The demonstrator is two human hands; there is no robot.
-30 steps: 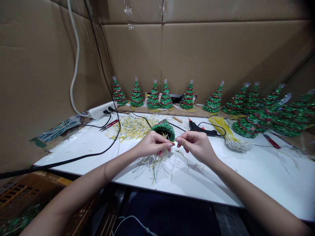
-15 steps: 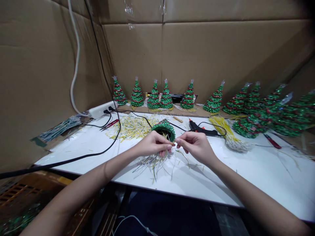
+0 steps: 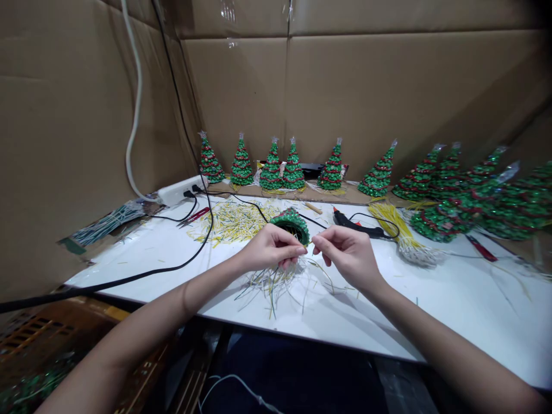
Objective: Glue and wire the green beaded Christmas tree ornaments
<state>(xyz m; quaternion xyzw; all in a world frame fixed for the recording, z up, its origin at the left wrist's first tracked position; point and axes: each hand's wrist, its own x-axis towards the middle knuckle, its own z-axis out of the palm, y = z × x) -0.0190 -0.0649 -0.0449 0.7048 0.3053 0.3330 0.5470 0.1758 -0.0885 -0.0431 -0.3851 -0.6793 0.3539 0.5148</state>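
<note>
The place looks like a small craft workshop: cardboard walls [image 3: 366, 92] enclose a white worktop [image 3: 366, 322] bearing a glue gun [image 3: 357, 226], a power strip [image 3: 175, 194] and scattered yellow clippings [image 3: 233, 221], with near-identical decorated trees [image 3: 331, 167] lined up behind.

White table [image 3: 422, 310] bears a tipped tree [image 3: 290, 218] and wires [image 3: 272, 283]

Hollow green tree [image 3: 290, 218] on its side

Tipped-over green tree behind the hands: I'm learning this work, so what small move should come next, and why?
Perhaps bring the right hand in to meet the left hand: both pinch, a narrow gap apart, by the tree, with loose strands spread below; what they grip is unclear.
</note>
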